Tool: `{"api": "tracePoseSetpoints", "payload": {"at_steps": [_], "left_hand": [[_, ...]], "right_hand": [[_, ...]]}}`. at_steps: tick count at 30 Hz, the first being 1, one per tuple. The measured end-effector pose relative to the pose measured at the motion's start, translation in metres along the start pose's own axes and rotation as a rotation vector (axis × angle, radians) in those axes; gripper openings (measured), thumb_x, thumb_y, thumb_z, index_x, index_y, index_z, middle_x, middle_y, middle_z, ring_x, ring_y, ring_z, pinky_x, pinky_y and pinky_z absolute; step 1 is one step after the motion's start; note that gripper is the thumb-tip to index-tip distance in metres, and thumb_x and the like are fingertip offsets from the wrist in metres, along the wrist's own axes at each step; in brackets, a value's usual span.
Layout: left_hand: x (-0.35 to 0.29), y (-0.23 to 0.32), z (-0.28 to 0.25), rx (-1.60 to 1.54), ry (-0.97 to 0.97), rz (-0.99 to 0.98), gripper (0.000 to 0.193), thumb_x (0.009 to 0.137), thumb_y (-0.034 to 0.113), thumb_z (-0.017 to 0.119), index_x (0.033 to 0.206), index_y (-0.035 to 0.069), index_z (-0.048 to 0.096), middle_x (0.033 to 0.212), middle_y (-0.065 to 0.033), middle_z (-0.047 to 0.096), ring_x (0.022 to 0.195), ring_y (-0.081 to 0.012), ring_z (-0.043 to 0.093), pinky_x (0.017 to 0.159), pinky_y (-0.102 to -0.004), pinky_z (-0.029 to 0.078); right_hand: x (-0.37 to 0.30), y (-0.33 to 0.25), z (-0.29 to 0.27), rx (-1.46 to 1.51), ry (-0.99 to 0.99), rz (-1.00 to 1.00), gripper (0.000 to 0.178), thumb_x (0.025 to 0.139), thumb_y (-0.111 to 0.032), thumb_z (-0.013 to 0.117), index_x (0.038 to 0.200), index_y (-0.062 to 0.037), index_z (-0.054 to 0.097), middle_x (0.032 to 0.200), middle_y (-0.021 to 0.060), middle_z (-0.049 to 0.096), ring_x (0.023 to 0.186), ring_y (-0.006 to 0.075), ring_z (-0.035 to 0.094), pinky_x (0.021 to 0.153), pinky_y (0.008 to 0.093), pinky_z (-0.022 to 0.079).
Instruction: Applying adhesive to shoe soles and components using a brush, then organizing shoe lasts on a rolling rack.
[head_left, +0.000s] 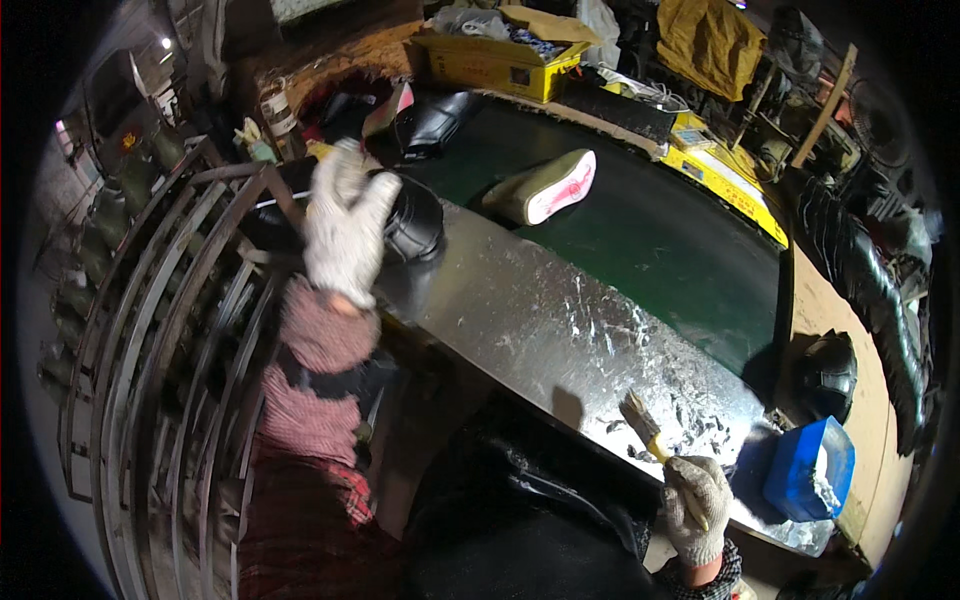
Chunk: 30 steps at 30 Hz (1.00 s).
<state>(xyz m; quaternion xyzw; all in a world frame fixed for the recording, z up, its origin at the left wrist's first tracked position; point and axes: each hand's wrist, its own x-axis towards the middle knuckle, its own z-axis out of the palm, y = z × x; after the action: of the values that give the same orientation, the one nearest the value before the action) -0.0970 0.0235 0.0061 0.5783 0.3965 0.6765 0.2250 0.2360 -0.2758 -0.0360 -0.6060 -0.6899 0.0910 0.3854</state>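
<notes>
My left hand (345, 235), in a white knit glove, is raised at the left with its fingers spread; the fingertips are smeared by motion. Right beside it a rounded black leather piece (415, 222), probably a shoe or boot, sits at the metal sheet's far left end. My right hand (695, 510), gloved too, is closed around the handle of a brush (648, 428). The bristles point up and left over the metal sheet (520, 310), which is smeared with white paste. To the right of that hand stands a blue container (790, 475) with white paste inside.
A shoe form with a pink-marked white sole (565, 190) lies on the dark green belt (660, 255). Farther back are black footwear (440, 122) and a yellow box (490, 68). A metal rack (165, 330) stands at my left; another black shoe (828, 375) is at the right.
</notes>
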Motion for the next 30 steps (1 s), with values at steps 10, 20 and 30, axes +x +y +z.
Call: {"api": "tracePoseSetpoints", "payload": {"at_steps": [10,20,30], "left_hand": [[0.063,-0.020,-0.050,1.052,-0.210,-0.046,0.038,0.093,0.029,0.049,0.122,0.008,0.059,0.119,-0.0181,0.061,0.114,-0.0344,0.056,0.098,-0.0402,0.043],[-0.080,0.034,-0.045,-0.360,-0.354,-0.345,0.046,0.094,0.020,0.057,0.134,0.001,0.046,0.131,-0.0149,0.054,0.115,-0.0239,0.055,0.101,-0.0346,0.042],[-0.235,0.016,0.065,-0.764,-0.663,-1.059,0.042,0.092,0.014,0.060,0.128,-0.003,0.048,0.122,-0.0152,0.058,0.108,-0.0255,0.060,0.094,-0.0375,0.049]], "right_hand": [[-0.011,0.001,-0.003,-0.011,0.049,0.113,0.030,0.072,0.003,0.068,0.100,-0.0056,0.066,0.083,0.0123,0.062,0.073,0.0286,0.062,0.067,0.0345,0.050],[-0.067,0.064,-0.202,-0.385,0.852,0.277,0.022,0.093,-0.009,0.060,0.107,0.0066,0.064,0.099,0.0124,0.066,0.082,0.0141,0.064,0.068,0.0220,0.053],[-0.113,0.085,-0.230,-0.443,0.778,0.420,0.009,0.091,-0.005,0.062,0.094,0.0018,0.066,0.075,-0.0029,0.058,0.067,0.0036,0.047,0.059,0.0185,0.039]]}}
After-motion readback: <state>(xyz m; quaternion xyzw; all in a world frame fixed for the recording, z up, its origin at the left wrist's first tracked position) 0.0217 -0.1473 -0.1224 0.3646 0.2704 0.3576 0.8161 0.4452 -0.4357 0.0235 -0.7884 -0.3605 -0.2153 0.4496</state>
